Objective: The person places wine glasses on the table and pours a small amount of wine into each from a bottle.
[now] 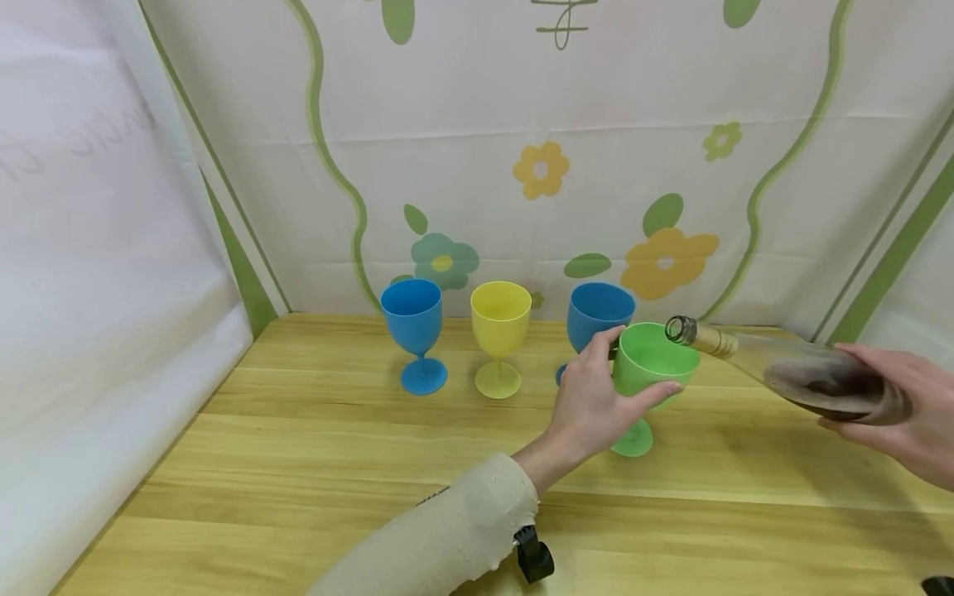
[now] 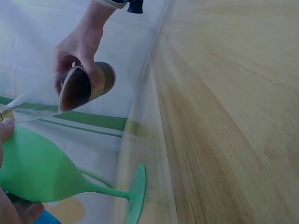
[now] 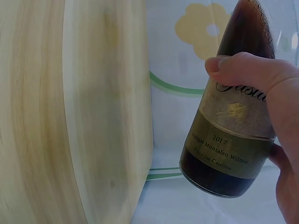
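My left hand (image 1: 592, 397) grips the bowl of a green plastic goblet (image 1: 644, 368), thumb on the near side and fingers round the far side. A dark patch shows by those fingers. The goblet stands nearly upright, its round foot (image 2: 137, 193) low at the table. From the right, my right hand (image 1: 913, 406) holds a clear glass wine bottle (image 1: 760, 360) round its labelled body. The bottle lies tilted, neck to the left, and its mouth overlaps the goblet's rim in the head view. Dark liquid sits toward the base end of the bottle (image 3: 229, 126).
Behind the green goblet stands a blue goblet (image 1: 596, 306), partly hidden by my left hand. Further left are a yellow goblet (image 1: 501, 323) and another blue goblet (image 1: 413, 319), both upright on the wooden table (image 1: 335, 463). A flower-printed cloth (image 1: 447, 165) hangs along the back.
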The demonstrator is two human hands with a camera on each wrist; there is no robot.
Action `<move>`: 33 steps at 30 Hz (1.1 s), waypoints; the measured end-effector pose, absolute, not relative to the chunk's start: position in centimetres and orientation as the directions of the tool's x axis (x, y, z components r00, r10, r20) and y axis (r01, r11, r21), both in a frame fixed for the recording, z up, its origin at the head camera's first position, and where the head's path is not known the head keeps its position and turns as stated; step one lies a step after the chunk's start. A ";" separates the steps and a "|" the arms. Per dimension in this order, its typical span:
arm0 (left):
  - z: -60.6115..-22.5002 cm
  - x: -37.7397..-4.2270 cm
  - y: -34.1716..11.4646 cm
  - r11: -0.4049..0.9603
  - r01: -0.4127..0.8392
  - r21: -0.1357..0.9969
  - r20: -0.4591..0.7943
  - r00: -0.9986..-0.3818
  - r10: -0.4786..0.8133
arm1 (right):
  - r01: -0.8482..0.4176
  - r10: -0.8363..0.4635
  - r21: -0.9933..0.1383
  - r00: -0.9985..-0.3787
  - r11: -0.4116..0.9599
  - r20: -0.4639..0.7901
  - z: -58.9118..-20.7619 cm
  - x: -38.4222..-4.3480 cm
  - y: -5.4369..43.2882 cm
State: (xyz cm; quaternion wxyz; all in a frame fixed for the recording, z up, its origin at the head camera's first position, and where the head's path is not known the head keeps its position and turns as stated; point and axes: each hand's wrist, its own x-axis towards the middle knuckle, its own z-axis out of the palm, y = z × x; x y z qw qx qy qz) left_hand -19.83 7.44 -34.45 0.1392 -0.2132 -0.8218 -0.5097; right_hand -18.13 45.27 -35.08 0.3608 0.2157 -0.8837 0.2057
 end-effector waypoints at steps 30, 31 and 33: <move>-34.0 -19.3 6.1 0.366 0.504 0.782 0.456 -0.864 0.216 | -0.571 -0.251 -0.152 -0.564 0.806 0.786 -34.3 -18.5 45.2; -34.0 -19.4 6.1 0.366 0.503 0.783 0.454 -0.864 0.216 | -0.571 -0.261 -0.139 -0.560 0.809 0.786 -34.2 -18.5 45.2; -34.1 -19.4 6.1 0.364 0.500 0.785 0.451 -0.866 0.216 | -0.574 -0.276 -0.122 -0.556 0.810 0.784 -34.0 -18.5 45.1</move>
